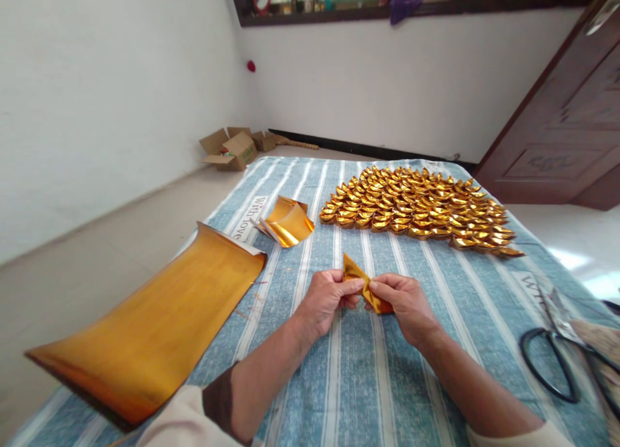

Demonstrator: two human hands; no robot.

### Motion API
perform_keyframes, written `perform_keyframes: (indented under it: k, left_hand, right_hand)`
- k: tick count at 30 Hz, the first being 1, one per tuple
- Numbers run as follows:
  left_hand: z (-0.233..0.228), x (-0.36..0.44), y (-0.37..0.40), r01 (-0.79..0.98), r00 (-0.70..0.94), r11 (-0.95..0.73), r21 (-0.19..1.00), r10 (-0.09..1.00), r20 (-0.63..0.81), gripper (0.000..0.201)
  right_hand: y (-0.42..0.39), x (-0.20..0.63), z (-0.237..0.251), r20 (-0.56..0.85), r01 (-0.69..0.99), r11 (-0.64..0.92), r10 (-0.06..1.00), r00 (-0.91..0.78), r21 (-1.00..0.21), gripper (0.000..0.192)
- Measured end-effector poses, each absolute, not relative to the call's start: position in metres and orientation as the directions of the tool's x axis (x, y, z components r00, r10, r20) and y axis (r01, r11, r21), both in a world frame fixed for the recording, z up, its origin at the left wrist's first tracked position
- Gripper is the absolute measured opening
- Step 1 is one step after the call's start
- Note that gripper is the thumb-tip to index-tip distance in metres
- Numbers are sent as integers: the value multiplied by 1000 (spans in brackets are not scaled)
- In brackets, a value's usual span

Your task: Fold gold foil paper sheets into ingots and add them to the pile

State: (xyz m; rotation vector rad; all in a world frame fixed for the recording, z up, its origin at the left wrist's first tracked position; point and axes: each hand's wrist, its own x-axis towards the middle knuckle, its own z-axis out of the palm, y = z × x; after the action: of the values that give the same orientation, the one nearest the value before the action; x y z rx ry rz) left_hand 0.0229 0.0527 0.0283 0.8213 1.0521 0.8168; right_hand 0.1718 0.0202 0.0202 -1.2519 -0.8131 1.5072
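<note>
- The left hand point(328, 296) and the right hand point(405, 303) both pinch a small piece of gold foil paper point(364, 284), partly folded, held just above the cloth between them.
- The left thumb and fingers close on its near-left side; the right hand's fingertips grip its lower right end.
- The foil's long axis runs on a slant — a pointed corner sticks up and to the left, the other end dips toward the right hand.
- Beneath lies a blue-and-white striped cloth point(368, 382) covering the table.
- Left of the hands, a large gold sheet point(155, 324) curls at its edges; beyond it, a small stack of gold squares point(287, 222).
- Farther back and right, a dense spread of folded gold ingots point(419, 208) lies in rows.
- Black-handled scissors point(552, 363) rest at the right edge.
- The room — white walls, pale floor, open cardboard boxes point(232, 148) in the corner, a dark wooden door point(566, 124) at right.
</note>
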Motion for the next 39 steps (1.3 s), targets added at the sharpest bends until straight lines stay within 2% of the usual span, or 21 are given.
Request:
perform_keyframes:
  k: [11, 18, 28, 34, 36, 39]
  left_hand:
    - [27, 24, 50, -193, 231, 418, 888, 898, -373, 19]
    - [30, 18, 55, -200, 362, 534, 822, 819, -444, 29]
    - [30, 17, 53, -94, 300, 460, 883, 859, -415, 23]
    - [37, 7, 60, -62, 363, 507, 860, 814, -454, 32]
    - [40, 5, 62, -49, 345, 473, 880, 835, -430, 32]
    - [45, 4, 62, 72, 317, 345, 936, 882, -349, 30]
  right_hand:
    - [21, 170, 21, -315, -226, -302, 949, 19, -926, 34]
    - [21, 172, 18, -302, -220, -292, 953, 16, -931, 31]
    - [20, 172, 20, -297, -171, -291, 955, 11, -941, 31]
    - [24, 181, 19, -257, -53, -265, 959, -122, -963, 23]
    - [24, 184, 19, -235, 5, -238, 956, -177, -971, 20]
    - [24, 187, 18, -191, 93, -173, 952, -240, -980, 17]
